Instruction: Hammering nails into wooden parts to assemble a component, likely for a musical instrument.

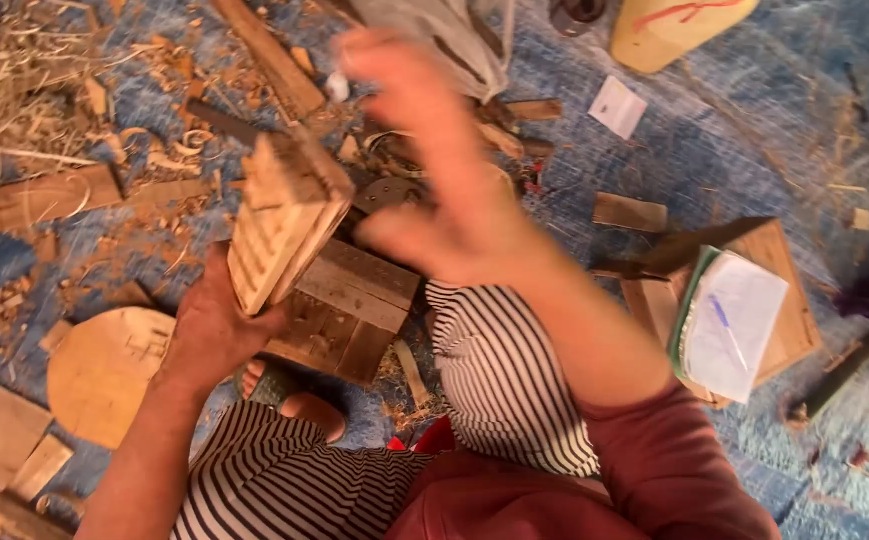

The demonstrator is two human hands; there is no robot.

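Above the blue mat (pixel 755 130), a carved wooden block (pixel 285 220) with grooved sides is tilted on a dark wooden work block (pixel 350 310). Left hand (pixel 210 330) grips the carved block from below, fingers closed around its lower end. Right hand (pixel 445 170) is raised just beside it, blurred, fingers spread, holding nothing visible. Wood shavings (pixel 15 80), a round wooden disc (pixel 105 375) and a notepad with pen (pixel 733 325) lie around.

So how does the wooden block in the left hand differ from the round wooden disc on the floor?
The grooved wooden block is rectangular, thick and held tilted by the left hand; the round wooden disc is thin, flat and lies untouched on the blue floor. The block shows cut ridges; the disc looks smooth. Both are pale wood.
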